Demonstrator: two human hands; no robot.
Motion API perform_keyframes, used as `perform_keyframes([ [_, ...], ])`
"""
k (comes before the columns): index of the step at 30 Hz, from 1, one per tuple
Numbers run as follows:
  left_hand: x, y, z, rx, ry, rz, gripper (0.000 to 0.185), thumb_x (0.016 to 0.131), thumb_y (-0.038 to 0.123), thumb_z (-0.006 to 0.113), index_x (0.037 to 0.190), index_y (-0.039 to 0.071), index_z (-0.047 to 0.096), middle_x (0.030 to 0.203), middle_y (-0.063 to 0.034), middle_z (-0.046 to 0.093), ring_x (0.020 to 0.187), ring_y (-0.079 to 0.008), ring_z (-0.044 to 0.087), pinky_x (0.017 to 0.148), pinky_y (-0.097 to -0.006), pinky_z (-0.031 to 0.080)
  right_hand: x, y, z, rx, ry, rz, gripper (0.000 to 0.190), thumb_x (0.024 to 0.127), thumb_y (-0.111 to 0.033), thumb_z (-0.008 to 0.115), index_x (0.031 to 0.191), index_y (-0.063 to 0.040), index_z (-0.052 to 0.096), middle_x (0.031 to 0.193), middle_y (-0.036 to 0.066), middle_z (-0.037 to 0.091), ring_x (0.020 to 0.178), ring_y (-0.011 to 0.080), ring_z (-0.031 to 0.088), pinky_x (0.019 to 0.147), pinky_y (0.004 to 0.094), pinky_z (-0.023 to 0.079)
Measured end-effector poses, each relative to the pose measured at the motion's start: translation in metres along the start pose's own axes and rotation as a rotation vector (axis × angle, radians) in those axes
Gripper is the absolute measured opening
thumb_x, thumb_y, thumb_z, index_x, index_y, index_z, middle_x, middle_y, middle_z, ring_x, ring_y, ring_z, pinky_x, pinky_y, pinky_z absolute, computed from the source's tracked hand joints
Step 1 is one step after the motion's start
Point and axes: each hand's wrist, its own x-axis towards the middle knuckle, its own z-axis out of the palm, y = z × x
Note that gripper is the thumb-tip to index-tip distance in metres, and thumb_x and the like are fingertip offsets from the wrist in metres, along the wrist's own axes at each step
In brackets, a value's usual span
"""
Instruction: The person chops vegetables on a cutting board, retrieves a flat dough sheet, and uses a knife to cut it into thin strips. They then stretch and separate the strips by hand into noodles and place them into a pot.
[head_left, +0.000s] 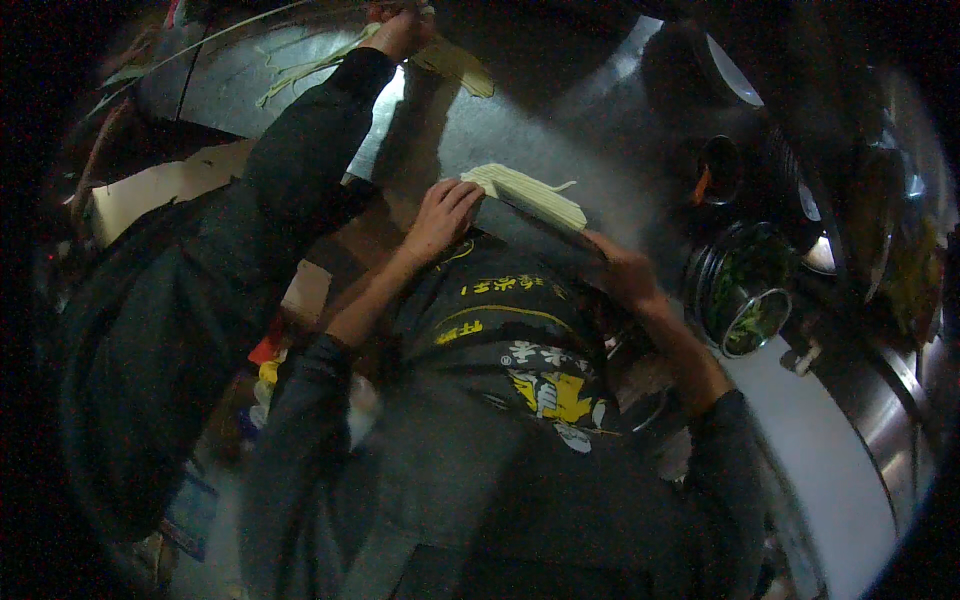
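A flat band of pale yellow noodle-like dough (532, 196), ridged in parallel strips, lies on the metal worktop (510, 142) in front of me. One thin strand sticks out from its far side. The fingertips of my left hand (448, 217) press on the band's left end, thumb mostly hidden. My right hand (630, 274) is closed around the handle end of what looks like a broad knife (525, 221). Its dark blade runs along the near edge of the dough, close against it. Dim light blurs the handle and the blade's outline.
Close on my left, a co-worker's hand (397, 34) holds more pale strips (457, 69) over the worktop; loose strands (300, 75) lie beside it. To the right stand metal bowls with chopped greens (750, 322), a white board (817, 450) and a dark container with something orange (703, 184).
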Motion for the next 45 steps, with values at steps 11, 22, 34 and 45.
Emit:
perform_keyframes([
  [11,-0.009,-0.003,0.003,0.047,-0.093,-0.029,0.044,0.073,0.014,0.071,0.115,0.003,0.060,0.120,-0.0146,0.055,0.118,-0.0363,0.047,0.103,-0.0472,0.039,0.050,-0.052,0.010,-0.079,-0.226,0.198,0.042,0.085,-0.014,0.057,0.127,-0.012,0.055,0.099,0.020,0.066,0.089,0.0384,0.063,0.078,0.0500,0.049],
  [22,-0.005,-0.001,0.000,0.015,-0.131,-0.092,0.047,0.073,0.015,0.072,0.116,0.003,0.059,0.125,-0.0155,0.053,0.121,-0.0373,0.045,0.105,-0.0461,0.038,0.050,-0.050,0.000,-0.029,-0.298,0.279,0.041,0.085,-0.015,0.057,0.126,-0.011,0.054,0.100,0.022,0.065,0.094,0.0416,0.061,0.082,0.0508,0.047],
  [34,0.003,0.001,-0.004,-0.070,-0.090,-0.076,0.059,0.074,0.009,0.069,0.131,0.008,0.052,0.129,-0.0098,0.052,0.122,-0.0320,0.047,0.105,-0.0436,0.038,0.001,-0.001,0.002,-0.226,-0.124,0.175,0.035,0.085,-0.021,0.065,0.119,-0.015,0.061,0.091,0.019,0.067,0.078,0.0373,0.066,0.067,0.0455,0.053],
  [45,0.001,-0.001,-0.001,-0.086,-0.066,-0.067,0.060,0.078,0.006,0.067,0.135,0.011,0.049,0.132,-0.0100,0.051,0.121,-0.0350,0.048,0.103,-0.0453,0.040,-0.017,0.037,0.000,-0.121,-0.283,0.262,0.042,0.093,-0.017,0.053,0.135,-0.012,0.050,0.119,0.017,0.064,0.103,0.0324,0.065,0.087,0.0401,0.053],
])
